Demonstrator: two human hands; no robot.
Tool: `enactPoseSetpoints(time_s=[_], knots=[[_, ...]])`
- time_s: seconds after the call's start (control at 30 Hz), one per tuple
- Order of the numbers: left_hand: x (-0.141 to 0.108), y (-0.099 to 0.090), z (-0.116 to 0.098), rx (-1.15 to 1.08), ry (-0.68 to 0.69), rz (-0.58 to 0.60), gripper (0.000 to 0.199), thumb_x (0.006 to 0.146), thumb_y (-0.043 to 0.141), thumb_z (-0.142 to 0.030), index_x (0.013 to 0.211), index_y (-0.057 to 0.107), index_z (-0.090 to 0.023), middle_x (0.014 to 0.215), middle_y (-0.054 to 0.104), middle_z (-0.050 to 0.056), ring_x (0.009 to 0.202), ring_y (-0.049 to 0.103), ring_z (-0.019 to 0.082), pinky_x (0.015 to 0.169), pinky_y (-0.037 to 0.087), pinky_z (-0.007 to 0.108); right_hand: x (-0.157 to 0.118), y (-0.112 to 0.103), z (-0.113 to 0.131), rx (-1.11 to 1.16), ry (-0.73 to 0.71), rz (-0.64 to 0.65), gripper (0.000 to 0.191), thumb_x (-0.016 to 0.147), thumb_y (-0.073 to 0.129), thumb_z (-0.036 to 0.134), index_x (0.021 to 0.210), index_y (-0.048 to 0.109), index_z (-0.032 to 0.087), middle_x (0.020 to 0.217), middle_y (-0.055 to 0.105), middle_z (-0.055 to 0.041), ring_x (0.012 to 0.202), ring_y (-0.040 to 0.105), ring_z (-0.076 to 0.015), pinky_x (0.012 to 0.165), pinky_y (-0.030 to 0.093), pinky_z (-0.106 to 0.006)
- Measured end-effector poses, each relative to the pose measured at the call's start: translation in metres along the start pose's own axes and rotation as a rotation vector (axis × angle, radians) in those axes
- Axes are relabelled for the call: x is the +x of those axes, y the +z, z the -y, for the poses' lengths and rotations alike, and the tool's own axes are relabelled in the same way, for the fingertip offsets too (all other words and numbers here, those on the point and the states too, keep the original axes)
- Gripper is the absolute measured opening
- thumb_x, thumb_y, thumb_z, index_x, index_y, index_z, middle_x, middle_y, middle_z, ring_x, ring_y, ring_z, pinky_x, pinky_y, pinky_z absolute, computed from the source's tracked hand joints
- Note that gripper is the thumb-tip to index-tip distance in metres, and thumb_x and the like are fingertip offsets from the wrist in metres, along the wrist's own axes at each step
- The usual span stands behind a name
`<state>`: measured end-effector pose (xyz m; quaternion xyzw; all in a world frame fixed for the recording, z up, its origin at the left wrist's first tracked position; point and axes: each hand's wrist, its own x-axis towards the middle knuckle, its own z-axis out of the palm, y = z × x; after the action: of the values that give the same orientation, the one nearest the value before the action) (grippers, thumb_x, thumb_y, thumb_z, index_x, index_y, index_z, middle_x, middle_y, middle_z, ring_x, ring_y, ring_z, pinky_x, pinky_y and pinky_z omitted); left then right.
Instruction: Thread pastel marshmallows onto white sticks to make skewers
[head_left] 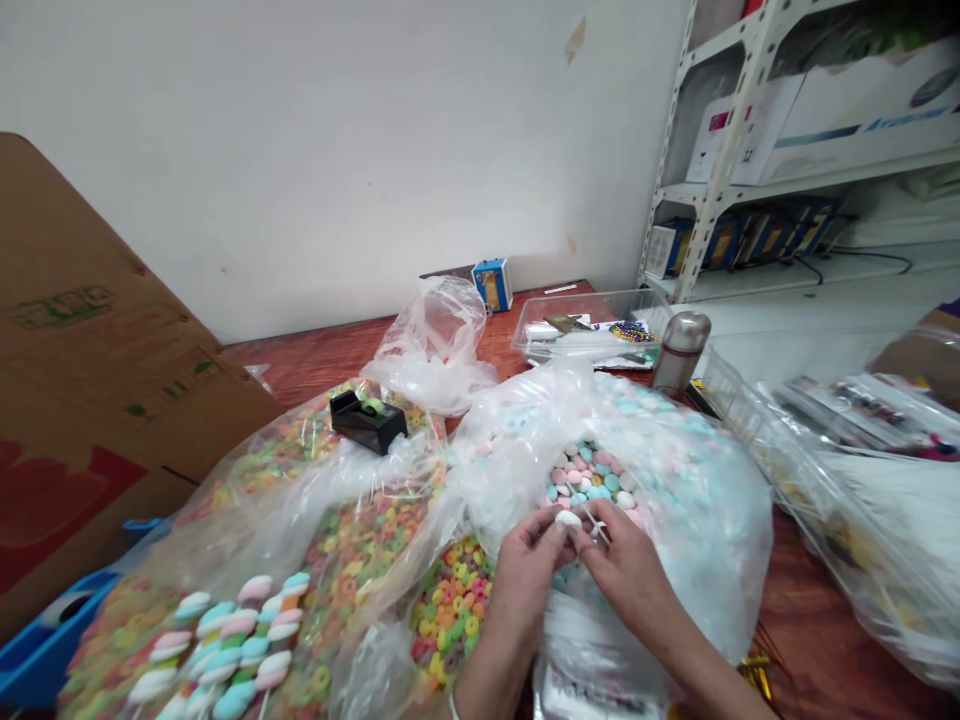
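Note:
Over the opening of a clear plastic bag point(697, 500) of pastel marshmallows point(589, 470), my two hands meet. My left hand point(525, 565) pinches a white marshmallow point(568, 518) between thumb and finger. Close against it, the fingers of my right hand point(626, 565) are closed on a thin white stick point(595, 522). Whether the stick has entered the marshmallow is hidden by my fingers. At the lower left, several marshmallow skewers point(238, 640), pink, blue and white, lie on a bag of ring-shaped gummies point(352, 555). Loose gummy rings point(454, 600) show in an opening left of my hands.
A black tape dispenser point(367, 422) rests on the gummy bag. Behind stand a clear tray point(592, 325), a metal flask point(681, 352) and a small blue box point(492, 285). A cardboard box point(112, 380) and blue bin point(56, 640) border the left; another clear container point(817, 510) borders the right.

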<state>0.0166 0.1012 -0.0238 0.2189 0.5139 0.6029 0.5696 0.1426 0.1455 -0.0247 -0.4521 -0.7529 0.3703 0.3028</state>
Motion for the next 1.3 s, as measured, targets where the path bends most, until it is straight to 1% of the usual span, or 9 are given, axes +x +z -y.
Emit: enactPoseSetpoints(time_s=[0.17, 0.27, 0.37, 0.43, 0.5, 0.57, 0.83, 1.07, 1.3], knots=[[0.001, -0.009, 0.001, -0.03, 0.002, 0.058, 0.041, 0.067, 0.082, -0.03, 0.103, 0.073, -0.014, 0.104, 0.074, 0.011, 0.093, 0.068, 0.023, 0.087, 0.052, 0.035, -0.004, -0.005, 0.005, 0.051, -0.049, 0.075, 0.02, 0.09, 0.046, 0.024, 0.105, 0.059, 0.021, 0.097, 0.064, -0.0036, 0.086, 0.06, -0.019, 0.076, 0.047, -0.03], [0.004, -0.013, 0.002, -0.012, 0.009, -0.016, 0.041, 0.064, 0.083, -0.031, 0.1, 0.073, -0.013, 0.095, 0.075, 0.009, 0.083, 0.069, 0.019, 0.08, 0.053, 0.03, -0.013, -0.012, 0.011, 0.041, -0.078, 0.089, 0.037, 0.093, 0.046, 0.032, 0.128, 0.051, 0.024, 0.114, 0.064, -0.0056, 0.1, 0.062, -0.0202, 0.083, 0.05, -0.031], [0.007, -0.013, 0.002, 0.016, 0.011, -0.115, 0.043, 0.063, 0.083, -0.034, 0.099, 0.072, -0.013, 0.085, 0.074, 0.006, 0.071, 0.068, 0.016, 0.07, 0.054, 0.027, -0.028, -0.018, 0.008, -0.166, -0.095, -0.016, 0.047, 0.097, 0.038, 0.036, 0.143, 0.036, 0.029, 0.125, 0.061, -0.0064, 0.109, 0.062, -0.0214, 0.082, 0.052, -0.031], [0.008, -0.013, 0.002, 0.03, 0.02, -0.154, 0.04, 0.065, 0.081, -0.033, 0.099, 0.071, -0.012, 0.083, 0.074, 0.005, 0.067, 0.067, 0.014, 0.066, 0.054, 0.025, -0.039, -0.021, 0.001, -0.398, -0.135, -0.071, 0.047, 0.097, 0.034, 0.029, 0.144, 0.036, 0.033, 0.11, 0.067, -0.0048, 0.089, 0.069, -0.0215, 0.063, 0.053, -0.028], [0.008, -0.012, 0.001, 0.045, 0.042, -0.177, 0.038, 0.068, 0.078, -0.031, 0.099, 0.07, -0.012, 0.082, 0.074, 0.005, 0.066, 0.068, 0.014, 0.065, 0.054, 0.025, -0.05, -0.021, -0.007, -0.602, -0.202, -0.065, 0.052, 0.092, 0.037, 0.021, 0.143, 0.038, 0.035, 0.085, 0.07, -0.0009, 0.063, 0.069, -0.02, 0.044, 0.043, -0.026], [0.007, -0.01, 0.001, 0.069, 0.069, -0.19, 0.035, 0.069, 0.076, -0.029, 0.1, 0.069, -0.013, 0.085, 0.074, 0.005, 0.067, 0.068, 0.014, 0.065, 0.055, 0.025, -0.06, -0.019, -0.012, -0.731, -0.24, -0.038, 0.06, 0.088, 0.041, 0.014, 0.143, 0.037, 0.035, 0.072, 0.067, 0.0021, 0.051, 0.066, -0.0181, 0.038, 0.035, -0.026], [0.002, -0.005, -0.001, 0.082, 0.091, -0.176, 0.034, 0.07, 0.076, -0.026, 0.1, 0.067, -0.013, 0.089, 0.075, 0.007, 0.073, 0.07, 0.016, 0.069, 0.055, 0.026, -0.067, -0.015, -0.005, -0.831, -0.223, -0.055, 0.06, 0.085, 0.041, 0.01, 0.141, 0.037, 0.03, 0.071, 0.067, 0.0017, 0.047, 0.065, -0.0172, 0.039, 0.028, -0.028], [0.001, -0.004, 0.003, 0.153, 0.14, -0.159, 0.033, 0.07, 0.075, -0.027, 0.099, 0.069, -0.013, 0.088, 0.075, 0.009, 0.075, 0.07, 0.019, 0.075, 0.056, 0.031, -0.068, -0.009, -0.017, -0.875, -0.202, -0.024, 0.058, 0.082, 0.044, 0.01, 0.138, 0.042, 0.027, 0.07, 0.069, -0.0003, 0.043, 0.065, -0.0186, 0.038, 0.022, -0.029], [-0.002, -0.008, 0.014, 0.398, 0.25, -0.144, 0.028, 0.075, 0.067, -0.02, 0.103, 0.072, -0.016, 0.098, 0.075, 0.009, 0.089, 0.069, 0.021, 0.083, 0.054, 0.033, -0.067, -0.011, 0.003, -0.938, -0.082, 0.137, 0.059, 0.082, 0.047, 0.005, 0.138, 0.043, 0.024, 0.07, 0.072, -0.0011, 0.049, 0.069, -0.0175, 0.04, 0.026, -0.024]])
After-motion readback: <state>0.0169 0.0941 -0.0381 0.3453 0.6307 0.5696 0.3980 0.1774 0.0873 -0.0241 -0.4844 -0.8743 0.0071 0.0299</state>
